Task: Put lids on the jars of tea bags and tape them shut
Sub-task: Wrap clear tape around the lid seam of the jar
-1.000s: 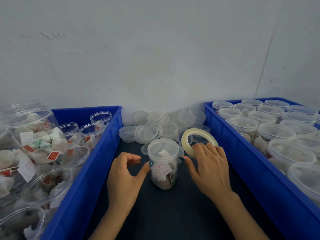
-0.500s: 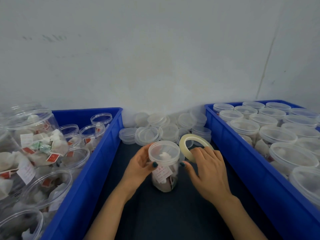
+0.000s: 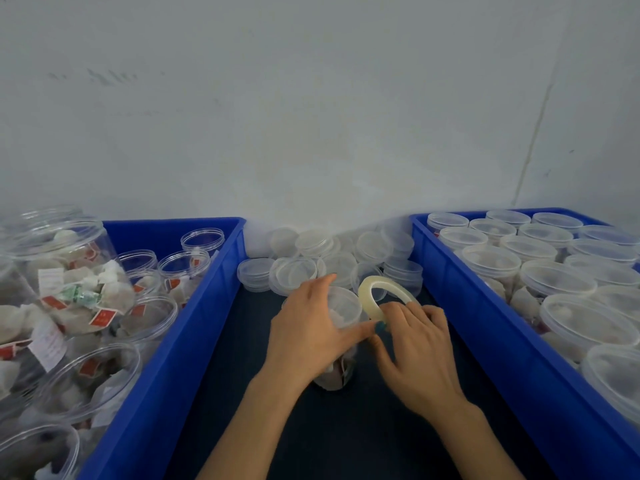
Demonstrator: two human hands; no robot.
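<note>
On mat [image 3: 242, 393] | left hand [image 3: 308, 329] grips jar [image 3: 343, 304] | right hand [image 3: 417, 349] holds tape [image 3: 365, 295] beside

Two bare forearms rise from lower edge of frame: left forearm [image 3: 256, 427] lower centre-left, right forearm [image 3: 478, 441] lower centre-right, skin uncovered down to frame edge. Left grip [image 3: 311, 327] and right grip [image 3: 419, 351] near centre: bare human hands, slim fingers. Teal polish on one thumbnail [image 3: 381, 326] at centre of frame; which grip's, cannot tell. Other nails too blurred or turned away.
</note>
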